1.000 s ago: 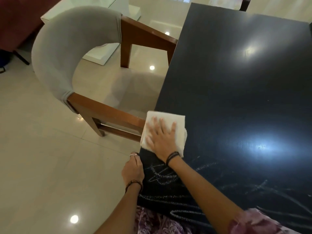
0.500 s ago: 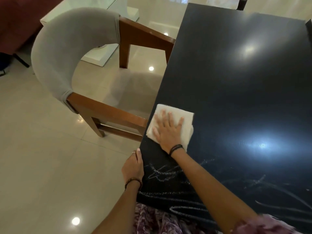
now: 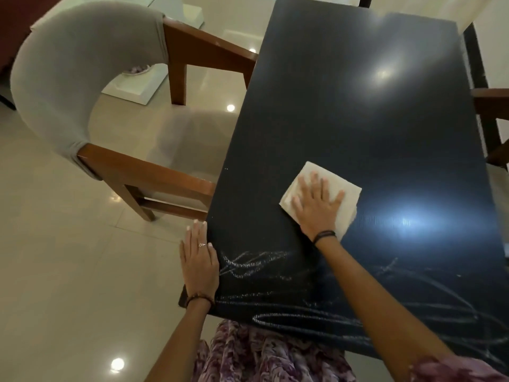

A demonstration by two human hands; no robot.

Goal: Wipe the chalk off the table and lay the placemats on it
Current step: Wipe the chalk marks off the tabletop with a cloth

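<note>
A glossy black table (image 3: 358,114) fills the right side of the view. White chalk scribbles (image 3: 253,264) cover its near end, from the left edge across to the right. My right hand (image 3: 316,209) lies flat, fingers spread, pressing a folded white cloth (image 3: 345,193) onto the tabletop just beyond the chalk. My left hand (image 3: 199,260) rests flat against the table's left edge beside the scribbles and holds nothing. No placemats are in view.
A chair with a grey curved back (image 3: 63,75) and brown wooden frame (image 3: 154,175) stands close to the table's left side. Another wooden chair part (image 3: 491,106) shows at the right edge. Shiny beige floor tiles (image 3: 55,271) lie to the left.
My right hand has slid the cloth from the table's left edge rightward toward the middle. My left hand has opened flat along the table edge.
</note>
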